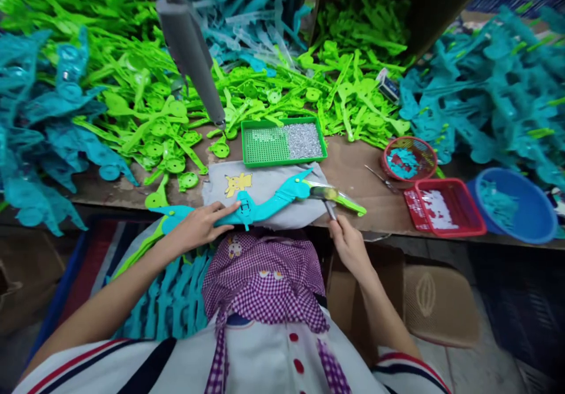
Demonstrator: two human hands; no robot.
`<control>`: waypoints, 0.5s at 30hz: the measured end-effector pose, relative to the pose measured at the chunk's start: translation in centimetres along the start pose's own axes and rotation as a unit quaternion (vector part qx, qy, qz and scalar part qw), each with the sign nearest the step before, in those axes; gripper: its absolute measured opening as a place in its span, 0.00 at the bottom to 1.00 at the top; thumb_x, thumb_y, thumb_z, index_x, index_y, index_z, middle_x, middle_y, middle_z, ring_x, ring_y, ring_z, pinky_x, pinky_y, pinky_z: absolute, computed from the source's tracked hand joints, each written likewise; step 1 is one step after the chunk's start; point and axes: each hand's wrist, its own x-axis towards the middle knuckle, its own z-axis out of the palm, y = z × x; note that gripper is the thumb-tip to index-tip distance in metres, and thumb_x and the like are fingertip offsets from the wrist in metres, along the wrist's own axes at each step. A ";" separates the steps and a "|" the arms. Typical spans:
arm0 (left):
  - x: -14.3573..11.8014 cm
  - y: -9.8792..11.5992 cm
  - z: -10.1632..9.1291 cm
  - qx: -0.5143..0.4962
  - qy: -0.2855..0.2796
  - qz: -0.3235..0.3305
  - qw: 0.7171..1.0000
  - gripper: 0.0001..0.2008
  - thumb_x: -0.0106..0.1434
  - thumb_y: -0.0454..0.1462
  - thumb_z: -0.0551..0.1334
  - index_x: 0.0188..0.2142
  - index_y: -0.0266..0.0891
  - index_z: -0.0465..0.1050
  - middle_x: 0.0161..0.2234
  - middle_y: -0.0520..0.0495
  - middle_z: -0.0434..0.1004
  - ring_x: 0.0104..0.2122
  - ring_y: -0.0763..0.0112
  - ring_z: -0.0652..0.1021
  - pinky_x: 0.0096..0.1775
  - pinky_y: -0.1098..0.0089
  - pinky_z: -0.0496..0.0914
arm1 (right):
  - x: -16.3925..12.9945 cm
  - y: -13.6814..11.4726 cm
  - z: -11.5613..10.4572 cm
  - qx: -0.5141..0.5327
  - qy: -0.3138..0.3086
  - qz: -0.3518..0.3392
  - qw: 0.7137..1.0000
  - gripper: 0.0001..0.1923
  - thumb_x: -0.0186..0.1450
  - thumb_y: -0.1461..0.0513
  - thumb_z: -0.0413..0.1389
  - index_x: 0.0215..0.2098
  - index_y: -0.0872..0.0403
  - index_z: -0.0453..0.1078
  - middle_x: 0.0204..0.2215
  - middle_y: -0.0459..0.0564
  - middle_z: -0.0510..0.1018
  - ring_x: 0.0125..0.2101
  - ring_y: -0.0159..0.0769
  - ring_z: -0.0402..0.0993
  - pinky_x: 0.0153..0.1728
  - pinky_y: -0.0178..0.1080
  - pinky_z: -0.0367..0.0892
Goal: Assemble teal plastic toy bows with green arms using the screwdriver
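My left hand (200, 224) grips a long curved blue plastic part (282, 201), with the thumb at its near edge and the index finger along its top. The part lies across a grey cloth (220, 176) at the table's front edge, its left end sticking out past my wrist. A green plastic arm (351, 201) extends from its right end. My right hand (351, 242) is closed around the handle of a small hammer (330, 207). The hammer's head is beside the right end of the blue part; whether they touch I cannot tell.
A green tray (265, 162) of small silvery pieces sits behind the cloth. Heaps of green parts (163, 129) and blue parts (477, 88) surround it. A grey pointed tool (194, 52) hangs above. At right stand a red basket (435, 155), a red tray (479, 223) and a blue bowl (541, 226).
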 end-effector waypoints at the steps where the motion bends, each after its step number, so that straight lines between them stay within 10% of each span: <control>1: -0.2 -0.2 0.1 -0.003 0.003 -0.007 1.000 0.28 0.72 0.49 0.56 0.68 0.47 0.61 0.44 0.42 0.74 0.37 0.63 0.77 0.42 0.65 0.72 | 0.2 -0.2 0.3 -0.014 -0.011 -0.008 1.000 0.19 0.70 0.48 0.43 0.40 0.49 0.68 0.22 0.45 0.71 0.25 0.40 0.72 0.31 0.38 0.63; 7: -0.7 -0.4 0.2 -0.004 -0.008 -0.021 1.000 0.29 0.71 0.47 0.58 0.68 0.45 0.61 0.44 0.42 0.74 0.37 0.62 0.78 0.42 0.64 0.72 | 0.3 -0.7 1.6 -0.064 0.066 -0.004 0.996 0.20 0.72 0.48 0.38 0.37 0.49 0.66 0.21 0.47 0.70 0.23 0.40 0.69 0.29 0.38 0.60; 15: -0.6 -0.5 -0.2 0.016 -0.007 -0.022 1.000 0.28 0.70 0.46 0.58 0.68 0.47 0.62 0.44 0.41 0.74 0.36 0.62 0.78 0.42 0.64 0.72 | 0.9 -0.5 0.9 -0.109 -0.004 0.017 0.994 0.19 0.72 0.49 0.39 0.31 0.48 0.61 0.19 0.46 0.69 0.23 0.41 0.69 0.28 0.38 0.57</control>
